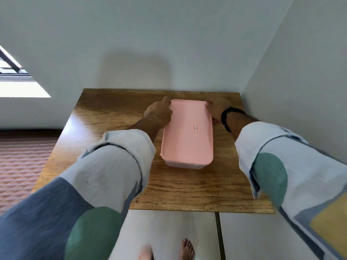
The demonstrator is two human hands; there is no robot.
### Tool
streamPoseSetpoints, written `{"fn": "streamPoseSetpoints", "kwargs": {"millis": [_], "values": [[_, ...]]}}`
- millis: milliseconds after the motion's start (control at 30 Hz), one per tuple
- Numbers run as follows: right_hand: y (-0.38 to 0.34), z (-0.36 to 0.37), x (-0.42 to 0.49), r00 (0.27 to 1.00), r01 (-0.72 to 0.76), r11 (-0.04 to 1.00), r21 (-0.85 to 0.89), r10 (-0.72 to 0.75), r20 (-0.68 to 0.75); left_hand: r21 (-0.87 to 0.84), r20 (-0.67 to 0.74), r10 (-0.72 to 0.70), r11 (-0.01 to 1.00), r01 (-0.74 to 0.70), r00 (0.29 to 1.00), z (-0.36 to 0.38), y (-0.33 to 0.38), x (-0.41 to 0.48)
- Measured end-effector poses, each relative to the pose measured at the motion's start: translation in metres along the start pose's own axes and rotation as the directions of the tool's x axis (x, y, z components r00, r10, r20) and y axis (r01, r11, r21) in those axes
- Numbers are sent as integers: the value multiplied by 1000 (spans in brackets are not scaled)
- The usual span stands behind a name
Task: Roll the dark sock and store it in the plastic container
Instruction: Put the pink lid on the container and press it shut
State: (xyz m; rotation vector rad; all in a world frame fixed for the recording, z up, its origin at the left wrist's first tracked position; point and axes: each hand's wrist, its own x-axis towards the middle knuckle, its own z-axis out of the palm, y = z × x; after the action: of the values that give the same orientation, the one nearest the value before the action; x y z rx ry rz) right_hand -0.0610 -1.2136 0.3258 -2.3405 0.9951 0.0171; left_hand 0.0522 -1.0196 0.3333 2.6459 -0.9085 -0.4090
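A plastic container (183,165) with a pink lid (187,132) stands on the wooden table (112,117), towards the back right. The lid covers the whole top, and only a strip of the clear body shows at the near end. My left hand (159,111) grips the lid's far left corner. At the far right corner my right hand (217,107), with a black bracelet on the wrist, holds the lid's edge. No dark sock is visible; the inside of the container is hidden by the lid.
The table stands in a corner, with white walls behind and to the right. A patterned reddish bed cover (20,162) lies to the left. White floor tiles and bare feet (185,249) show below the table's near edge.
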Motion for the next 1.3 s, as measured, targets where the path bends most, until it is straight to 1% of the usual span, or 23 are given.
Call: {"fn": "streamPoseSetpoints", "kwargs": {"millis": [100,167,233,267,300,400,567,700,833,933,1033,1167,1233,1300], "values": [[5,16,-3,994,-75,970,229,91,-58,-97,-49,-39,995,34,998,11,-5,-3],[6,22,-2,980,-105,918,382,160,-115,-191,-60,-64,980,51,996,17,-7,-2],[6,25,0,964,-157,827,540,247,-99,-279,-56,-82,958,63,995,15,-8,4],[6,26,0,958,-177,792,585,274,-82,-311,-47,-88,948,69,995,15,-9,6],[7,27,1,957,-183,781,597,282,-75,-325,-36,-91,943,75,995,15,-10,6],[9,31,2,955,-164,787,595,277,-102,-312,-43,-73,948,56,996,16,-12,2],[8,37,0,941,-136,780,611,294,-166,-262,-130,-54,965,18,990,28,-7,-11],[9,38,-3,941,-142,764,630,302,-155,-369,-169,-99,929,31,981,41,-7,-21],[9,36,-9,947,-158,745,648,300,-114,-396,-149,-77,918,12,986,42,-8,-18],[13,44,-18,946,-153,776,612,294,-137,-368,-113,-77,929,30,991,42,-10,-15],[12,49,-24,928,-94,831,549,273,-255,-344,-99,-83,938,44,992,40,-10,-13],[4,48,-27,902,-61,932,357,204,-381,-333,-67,-100,940,72,993,38,-9,-14],[2,43,-26,909,-73,949,307,190,-372,-326,-64,-109,942,83,992,37,-7,-18],[4,31,-26,947,-79,948,310,168,-275,-320,-64,-120,943,93,991,37,-6,-22]]}}
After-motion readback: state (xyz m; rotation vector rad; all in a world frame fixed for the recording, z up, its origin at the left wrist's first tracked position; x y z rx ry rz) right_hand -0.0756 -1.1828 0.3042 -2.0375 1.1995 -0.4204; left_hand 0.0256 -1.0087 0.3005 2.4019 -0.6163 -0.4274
